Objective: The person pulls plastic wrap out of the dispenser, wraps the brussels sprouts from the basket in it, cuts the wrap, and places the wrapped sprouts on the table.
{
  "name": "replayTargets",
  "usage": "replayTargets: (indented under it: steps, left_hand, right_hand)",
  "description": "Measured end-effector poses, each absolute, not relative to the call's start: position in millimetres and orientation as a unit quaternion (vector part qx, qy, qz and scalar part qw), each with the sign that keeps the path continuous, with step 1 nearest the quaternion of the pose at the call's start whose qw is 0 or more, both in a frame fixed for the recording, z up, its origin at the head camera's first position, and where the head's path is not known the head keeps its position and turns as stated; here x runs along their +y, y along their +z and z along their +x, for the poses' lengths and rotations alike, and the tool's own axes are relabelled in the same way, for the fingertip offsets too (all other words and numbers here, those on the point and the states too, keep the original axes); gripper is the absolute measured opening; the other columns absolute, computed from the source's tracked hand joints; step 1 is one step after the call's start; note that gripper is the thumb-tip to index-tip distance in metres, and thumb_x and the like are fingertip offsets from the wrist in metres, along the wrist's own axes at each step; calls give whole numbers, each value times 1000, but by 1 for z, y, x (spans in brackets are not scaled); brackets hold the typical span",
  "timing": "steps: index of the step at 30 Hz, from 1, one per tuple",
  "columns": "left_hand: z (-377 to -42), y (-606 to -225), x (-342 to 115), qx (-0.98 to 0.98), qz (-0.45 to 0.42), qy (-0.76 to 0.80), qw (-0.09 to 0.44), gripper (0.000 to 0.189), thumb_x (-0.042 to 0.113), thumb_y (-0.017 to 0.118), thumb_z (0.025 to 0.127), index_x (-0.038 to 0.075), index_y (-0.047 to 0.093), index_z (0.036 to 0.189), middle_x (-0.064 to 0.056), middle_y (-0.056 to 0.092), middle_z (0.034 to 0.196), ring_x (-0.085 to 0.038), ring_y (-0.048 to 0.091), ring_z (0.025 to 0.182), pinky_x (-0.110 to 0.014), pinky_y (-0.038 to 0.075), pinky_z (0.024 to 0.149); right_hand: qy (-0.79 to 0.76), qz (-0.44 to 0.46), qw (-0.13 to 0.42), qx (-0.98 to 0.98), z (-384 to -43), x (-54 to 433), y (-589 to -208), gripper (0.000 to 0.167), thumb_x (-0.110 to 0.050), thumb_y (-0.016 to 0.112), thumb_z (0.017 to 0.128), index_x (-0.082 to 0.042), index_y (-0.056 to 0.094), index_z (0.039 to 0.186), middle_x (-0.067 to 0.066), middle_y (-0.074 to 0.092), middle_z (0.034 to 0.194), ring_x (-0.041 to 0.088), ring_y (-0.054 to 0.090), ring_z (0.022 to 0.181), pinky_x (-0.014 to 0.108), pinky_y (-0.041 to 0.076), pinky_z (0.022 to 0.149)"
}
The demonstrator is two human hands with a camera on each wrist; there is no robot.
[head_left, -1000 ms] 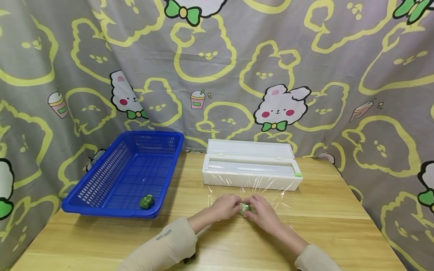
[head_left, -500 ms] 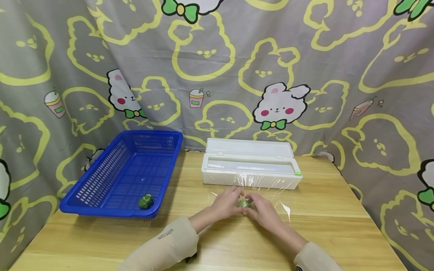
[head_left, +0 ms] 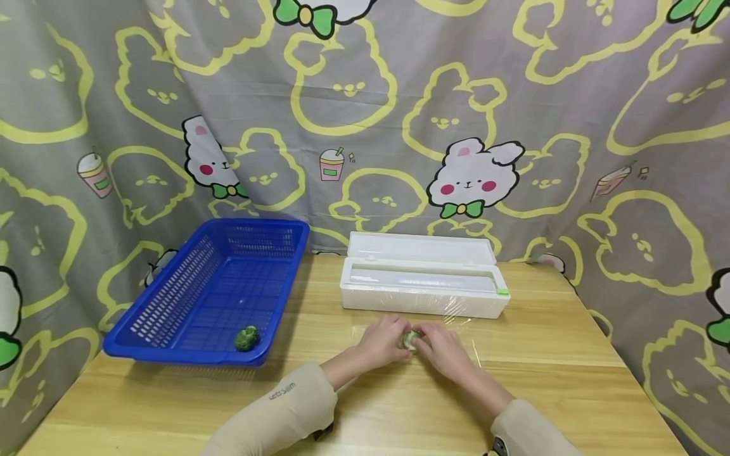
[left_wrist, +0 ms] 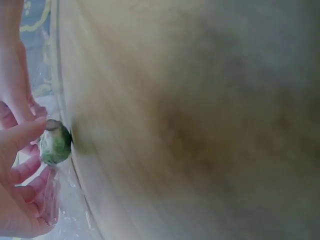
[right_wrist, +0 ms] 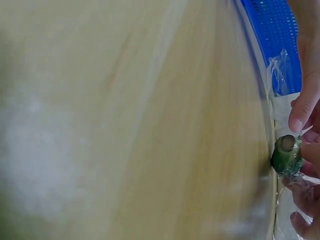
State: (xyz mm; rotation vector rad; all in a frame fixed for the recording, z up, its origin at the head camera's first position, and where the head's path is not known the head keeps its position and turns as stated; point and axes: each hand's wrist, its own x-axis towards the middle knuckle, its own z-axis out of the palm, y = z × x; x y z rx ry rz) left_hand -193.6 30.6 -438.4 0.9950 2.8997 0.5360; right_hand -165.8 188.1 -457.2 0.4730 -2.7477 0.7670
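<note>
Both my hands were closed in: my left hand (head_left: 383, 342) and my right hand (head_left: 447, 351) pinched one small sprout (left_wrist: 56, 145) between thumbs and curled fingers. It sat over the middle of the desk (head_left: 576, 380), in front of the white box (head_left: 365, 300) near the far edge. From my head I saw only a scrap of green between my hands; both wrist views showed its round, pale stem end, with my thumbs against it. They also showed clear film (left_wrist: 52, 197) bunched around my fingers, which from above was just a few glints. Only the head view took in the box's raised lid (head_left: 422, 248) and a second sprout (head_left: 247, 339) in the blue basket (head_left: 162, 354) by the desk's left edge; my right wrist caught just a piece of the basket. Some fingertips were hidden, the film's outline was hard to trace, and the desk's near edge was cut off.
</note>
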Motion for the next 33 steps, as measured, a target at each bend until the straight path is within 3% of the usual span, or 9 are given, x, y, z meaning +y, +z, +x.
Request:
replayTargets:
  steps: [6,11,21,27,33]
  left_hand:
    - [-198,-439,33,935,324,142,-4,40,32,78,70,11,60,98,4,56,85,-10,49,76,-17,40,58]
    - [-201,-440,34,937,321,138,-6,35,30,77,71,10,60,95,2,57,83,-10,47,71,-16,39,55]
    - [-208,-439,33,932,332,145,-14,25,26,68,81,7,63,96,-2,63,87,-15,55,80,-20,46,63]
    - [-211,-439,31,934,325,146,-15,25,28,67,82,8,64,97,-1,62,89,-16,57,83,-21,47,64]
    - [-211,-439,30,937,321,134,-17,29,30,64,84,8,64,104,-3,58,95,-15,54,85,-21,47,65]
  right_hand:
    - [253,160,118,-947,-172,188,-457,17,-18,67,81,-9,67,95,5,67,93,25,60,89,44,45,80]
    - [239,167,126,-948,-173,188,-457,20,-21,67,81,-9,68,97,6,66,94,25,58,87,44,45,77]
    - [238,171,112,-949,-176,192,-459,40,-22,67,81,-1,57,114,9,62,98,26,58,89,44,47,75]
    - [224,193,123,-947,-177,194,-458,34,-23,72,76,-11,59,105,5,62,97,26,57,88,44,45,72]
    - [212,184,145,-949,-180,191,-459,27,-19,73,75,-11,61,99,6,64,95,23,56,80,41,45,68]
